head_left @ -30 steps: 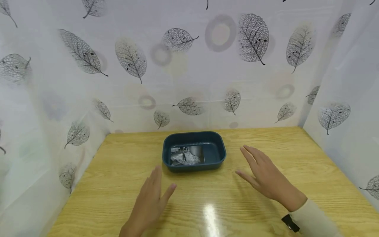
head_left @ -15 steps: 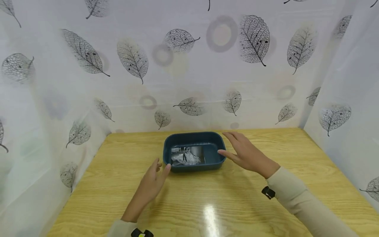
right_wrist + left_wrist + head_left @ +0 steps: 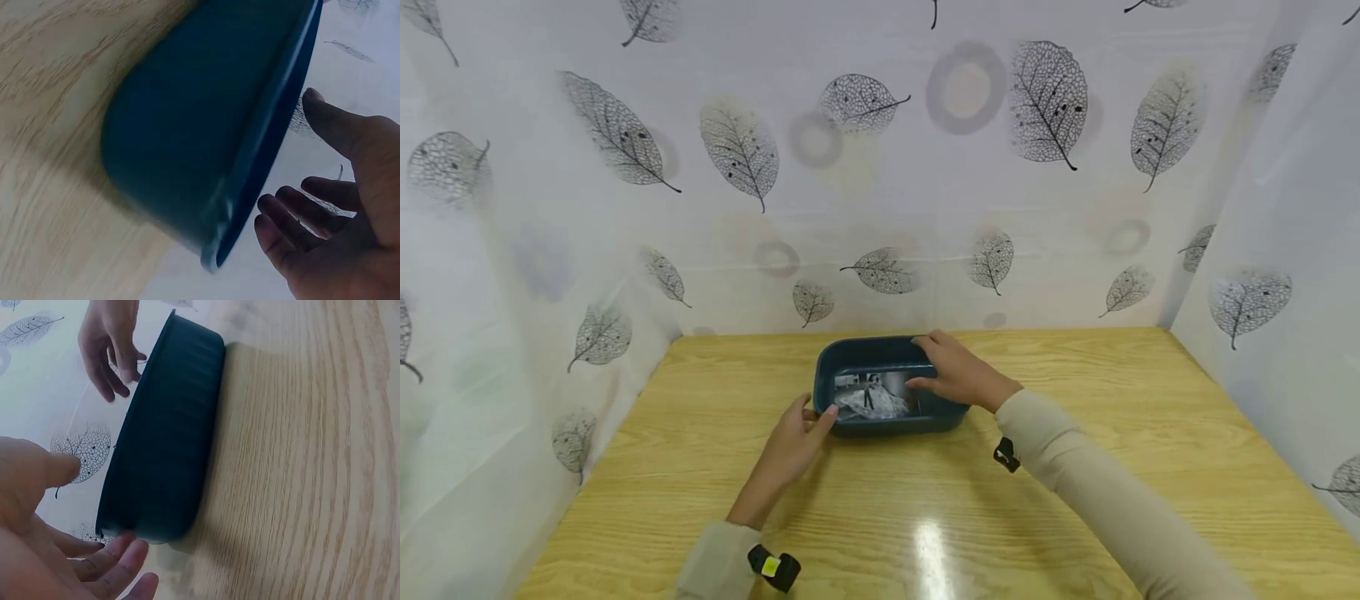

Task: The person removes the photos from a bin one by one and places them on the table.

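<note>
A makeshift recording booth, not a lived-in room: a bare wooden table [image 3: 1075, 517] fills the lower frame, walled on three sides by white leaf-print sheeting [image 3: 865, 167], and the person's wrists carry small black strap-on cameras [image 3: 772, 568].

Three cameras, one dark blue tub [image 3: 891, 385] shared by all.
The head view looks forward and down from well back, taking in the whole wooden table [image 3: 1075, 517], the leaf-print curtain [image 3: 737, 150] behind it, and the tub at frame centre with both hands on either side of it. The left wrist view sits low and very close, tilted, with the tub's outer wall [image 3: 165, 450] running up the middle, the left hand [image 3: 44, 531] at lower left and the right hand [image 3: 109, 344] at upper left. The right wrist view is closer still, with the tub's side [image 3: 206, 119] filling its upper centre and the right hand [image 3: 337, 212] at lower right.
</note>
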Demonstrator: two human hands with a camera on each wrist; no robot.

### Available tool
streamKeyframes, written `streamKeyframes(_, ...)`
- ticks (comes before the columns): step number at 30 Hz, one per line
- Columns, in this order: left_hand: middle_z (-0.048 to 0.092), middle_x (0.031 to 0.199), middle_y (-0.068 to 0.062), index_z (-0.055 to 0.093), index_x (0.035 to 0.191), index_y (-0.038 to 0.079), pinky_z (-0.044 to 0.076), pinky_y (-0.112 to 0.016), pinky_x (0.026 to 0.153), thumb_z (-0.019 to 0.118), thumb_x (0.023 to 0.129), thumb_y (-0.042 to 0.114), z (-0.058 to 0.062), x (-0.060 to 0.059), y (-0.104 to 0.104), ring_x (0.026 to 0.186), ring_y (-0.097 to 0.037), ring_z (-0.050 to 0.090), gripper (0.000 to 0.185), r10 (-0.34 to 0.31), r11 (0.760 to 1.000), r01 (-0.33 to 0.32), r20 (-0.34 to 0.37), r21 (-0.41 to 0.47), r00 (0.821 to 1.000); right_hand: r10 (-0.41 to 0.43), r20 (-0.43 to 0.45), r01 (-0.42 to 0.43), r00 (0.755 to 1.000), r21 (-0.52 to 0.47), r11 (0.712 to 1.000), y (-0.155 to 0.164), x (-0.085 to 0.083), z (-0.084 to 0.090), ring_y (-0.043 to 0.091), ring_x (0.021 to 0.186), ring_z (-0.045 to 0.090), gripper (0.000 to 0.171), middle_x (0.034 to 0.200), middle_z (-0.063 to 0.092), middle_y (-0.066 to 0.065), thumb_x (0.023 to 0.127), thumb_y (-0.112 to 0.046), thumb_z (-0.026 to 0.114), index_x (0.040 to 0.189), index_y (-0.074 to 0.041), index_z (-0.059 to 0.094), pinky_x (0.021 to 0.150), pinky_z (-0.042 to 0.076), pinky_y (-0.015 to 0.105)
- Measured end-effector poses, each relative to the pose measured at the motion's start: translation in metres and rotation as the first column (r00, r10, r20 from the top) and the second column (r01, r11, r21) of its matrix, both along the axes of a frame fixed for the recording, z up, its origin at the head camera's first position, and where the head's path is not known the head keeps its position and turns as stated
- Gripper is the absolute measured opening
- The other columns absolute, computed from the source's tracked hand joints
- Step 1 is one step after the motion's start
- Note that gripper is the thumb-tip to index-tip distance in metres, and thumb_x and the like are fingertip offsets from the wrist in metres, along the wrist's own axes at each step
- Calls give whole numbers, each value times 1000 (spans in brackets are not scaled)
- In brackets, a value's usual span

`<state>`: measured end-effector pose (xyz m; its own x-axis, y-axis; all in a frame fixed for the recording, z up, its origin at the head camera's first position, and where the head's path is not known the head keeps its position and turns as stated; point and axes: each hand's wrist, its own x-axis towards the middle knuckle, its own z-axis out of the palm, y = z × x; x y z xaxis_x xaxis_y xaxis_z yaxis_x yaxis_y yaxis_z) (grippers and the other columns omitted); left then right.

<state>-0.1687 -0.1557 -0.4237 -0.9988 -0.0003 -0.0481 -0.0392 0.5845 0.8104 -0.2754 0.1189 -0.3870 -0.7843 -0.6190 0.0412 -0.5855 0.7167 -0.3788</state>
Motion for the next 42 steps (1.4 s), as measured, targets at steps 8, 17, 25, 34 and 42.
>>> streamKeyframes(8, 63, 107, -20, 32, 148, -15, 52, -45, 80, 57, 105, 28, -2, -7, 0, 96, -30, 63, 65, -8, 1000, 8, -37, 11, 999, -23, 108, 13, 994, 93, 996, -23, -15, -17, 41, 126, 51, 76, 140, 46, 26, 92, -34, 76, 146, 7, 44, 102, 44, 51)
streamKeyframes(17, 57, 86, -9, 45, 142, -9, 42, -30, 63, 62, 102, 14, -9, -14, 4, 73, -18, 53, 49, 23, 995, -20, -29, 96, 999, -97, 161, 63, 982, 204, 977, -36, -22, -35, 43, 130, 47, 84, 143, 43, 27, 88, -41, 79, 148, 6, 42, 105, 42, 53)
streamKeyframes(25, 54, 82, -6, 44, 142, -10, 38, -27, 56, 61, 102, 12, -9, -14, 6, 67, -16, 47, 48, 12, 992, -10, -19, 124, 1000, -126, 131, 92, 983, 234, 968, -40, -26, -38, 45, 126, 48, 84, 139, 46, 28, 85, -43, 82, 144, 6, 48, 104, 42, 54)
streamKeyframes(34, 52, 83, -7, 41, 146, -9, 35, -26, 55, 60, 102, 12, -7, -12, 6, 66, -16, 45, 52, 20, 989, -19, -8, 145, 1000, -151, 78, 137, 985, 161, 977, -43, -24, -38, 41, 113, 55, 87, 127, 49, 25, 76, -40, 90, 137, 7, 50, 97, 47, 49)
streamKeyframes(42, 53, 85, -7, 43, 145, -10, 37, -27, 59, 61, 102, 12, -8, -12, 7, 71, -16, 48, 51, 45, 988, -41, -22, 147, 999, -205, 70, 204, 976, 26, 979, -44, -24, -36, 30, 89, 56, 48, 101, 56, 14, 79, -21, 90, 107, -2, 54, 80, 48, 47)
